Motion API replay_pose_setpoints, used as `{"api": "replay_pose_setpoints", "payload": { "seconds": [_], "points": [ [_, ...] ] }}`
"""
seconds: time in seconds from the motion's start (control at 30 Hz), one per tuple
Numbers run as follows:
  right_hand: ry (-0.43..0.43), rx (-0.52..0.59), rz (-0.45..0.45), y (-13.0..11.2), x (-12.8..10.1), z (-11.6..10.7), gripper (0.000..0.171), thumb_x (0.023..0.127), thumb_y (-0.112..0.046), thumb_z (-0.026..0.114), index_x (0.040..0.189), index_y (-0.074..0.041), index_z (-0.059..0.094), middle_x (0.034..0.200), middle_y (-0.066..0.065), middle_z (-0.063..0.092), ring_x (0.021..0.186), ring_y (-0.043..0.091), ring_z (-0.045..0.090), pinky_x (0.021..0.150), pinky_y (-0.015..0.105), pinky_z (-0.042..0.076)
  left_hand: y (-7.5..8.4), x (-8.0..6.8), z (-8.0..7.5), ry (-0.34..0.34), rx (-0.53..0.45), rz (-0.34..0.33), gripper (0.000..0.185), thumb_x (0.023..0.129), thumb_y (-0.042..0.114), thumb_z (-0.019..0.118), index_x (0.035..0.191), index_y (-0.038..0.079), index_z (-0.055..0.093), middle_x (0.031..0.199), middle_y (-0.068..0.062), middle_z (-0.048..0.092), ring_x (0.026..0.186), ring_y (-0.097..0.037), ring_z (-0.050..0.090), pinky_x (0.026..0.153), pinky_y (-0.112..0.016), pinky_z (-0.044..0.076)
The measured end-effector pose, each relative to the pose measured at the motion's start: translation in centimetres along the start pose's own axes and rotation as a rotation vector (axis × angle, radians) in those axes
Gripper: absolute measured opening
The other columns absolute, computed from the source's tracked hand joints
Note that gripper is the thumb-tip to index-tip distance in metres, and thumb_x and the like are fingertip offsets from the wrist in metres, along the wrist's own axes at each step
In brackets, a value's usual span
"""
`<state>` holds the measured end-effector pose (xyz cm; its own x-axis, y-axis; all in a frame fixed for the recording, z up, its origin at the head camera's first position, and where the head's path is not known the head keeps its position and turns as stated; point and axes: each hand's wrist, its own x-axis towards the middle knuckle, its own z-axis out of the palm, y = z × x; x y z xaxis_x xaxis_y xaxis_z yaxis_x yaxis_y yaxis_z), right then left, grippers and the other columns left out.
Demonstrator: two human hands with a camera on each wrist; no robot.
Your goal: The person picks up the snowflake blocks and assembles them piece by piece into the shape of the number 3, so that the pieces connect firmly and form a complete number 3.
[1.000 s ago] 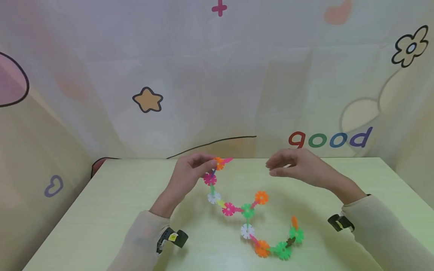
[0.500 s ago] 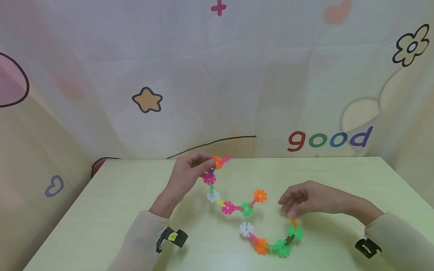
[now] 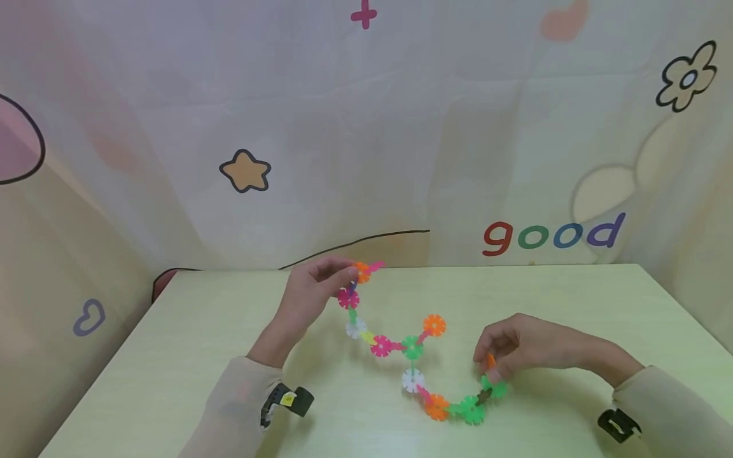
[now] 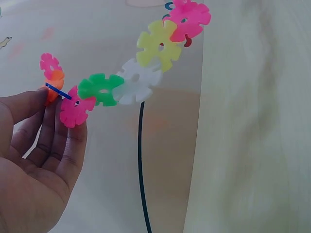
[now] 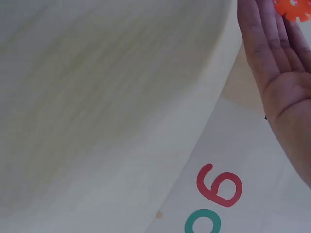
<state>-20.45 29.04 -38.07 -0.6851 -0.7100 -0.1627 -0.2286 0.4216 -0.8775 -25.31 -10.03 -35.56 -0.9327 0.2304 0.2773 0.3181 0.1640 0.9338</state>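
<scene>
A chain of interlocking plastic snowflake discs (image 3: pixel 412 347) in pink, green, white, yellow and orange hangs between my hands in a loose curve. My left hand (image 3: pixel 312 289) pinches its upper left end near an orange disc (image 3: pixel 362 272), with a pink one beyond it; the left wrist view shows thumb and fingers at a blue disc (image 4: pixel 58 91) seen edge-on. At the lower right end, my right hand (image 3: pixel 529 346) holds an orange disc (image 3: pixel 491 361) between thumb and fingers, just above a green disc (image 3: pixel 494 387). One orange disc (image 3: pixel 434 325) branches off mid-chain.
The pale wooden table (image 3: pixel 229 356) lies under both hands. Behind it hangs a printed cloth backdrop (image 3: pixel 343 159) with a star and the word "good". Each wrist carries a dark strapped device, such as the one on the left wrist (image 3: pixel 300 402).
My right hand has come down and toward me from above the table and taken hold of the chain's orange end disc, lifting that end slightly. My left hand keeps its pinch, nearly still.
</scene>
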Motion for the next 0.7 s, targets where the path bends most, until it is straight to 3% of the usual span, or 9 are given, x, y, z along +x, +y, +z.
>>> {"api": "replay_pose_setpoints", "payload": {
  "seconds": [0.37, 0.47, 0.7],
  "points": [
    [0.237, -0.143, 0.018, -1.4, -0.4, -1.4, 0.031, 0.095, -0.018, 0.083, 0.120, -0.005, 0.071, 0.111, 0.012, 0.073, 0.093, 0.021, 0.071, 0.081, 0.030, 0.060, 0.3, 0.2, -1.5, -0.039, 0.033, 0.002, 0.021, 0.102, 0.017, 0.075, 0.119, 0.006, 0.076, 0.109, -0.008, 0.076, 0.097, -0.025, 0.075, 0.093, -0.037, 0.061],
    [0.301, -0.147, -0.006, -1.6, -0.5, -1.5, 0.033, 0.095, -0.019, 0.083, 0.123, -0.006, 0.071, 0.115, 0.014, 0.073, 0.097, 0.021, 0.072, 0.083, 0.031, 0.062, 0.3, 0.5, -1.9, -0.045, 0.058, 0.014, 0.020, 0.101, 0.014, 0.076, 0.118, 0.005, 0.076, 0.109, -0.007, 0.077, 0.096, -0.026, 0.075, 0.094, -0.040, 0.060],
    [0.420, -0.154, -0.053, -1.8, -0.8, -1.6, 0.034, 0.094, -0.015, 0.083, 0.124, -0.007, 0.071, 0.108, 0.007, 0.073, 0.094, 0.020, 0.074, 0.081, 0.032, 0.063, 0.2, 1.1, -2.6, -0.023, 0.135, 0.055, 0.018, 0.098, 0.009, 0.077, 0.115, 0.003, 0.077, 0.108, -0.007, 0.077, 0.102, -0.025, 0.071, 0.091, -0.039, 0.059]
  ]
}}
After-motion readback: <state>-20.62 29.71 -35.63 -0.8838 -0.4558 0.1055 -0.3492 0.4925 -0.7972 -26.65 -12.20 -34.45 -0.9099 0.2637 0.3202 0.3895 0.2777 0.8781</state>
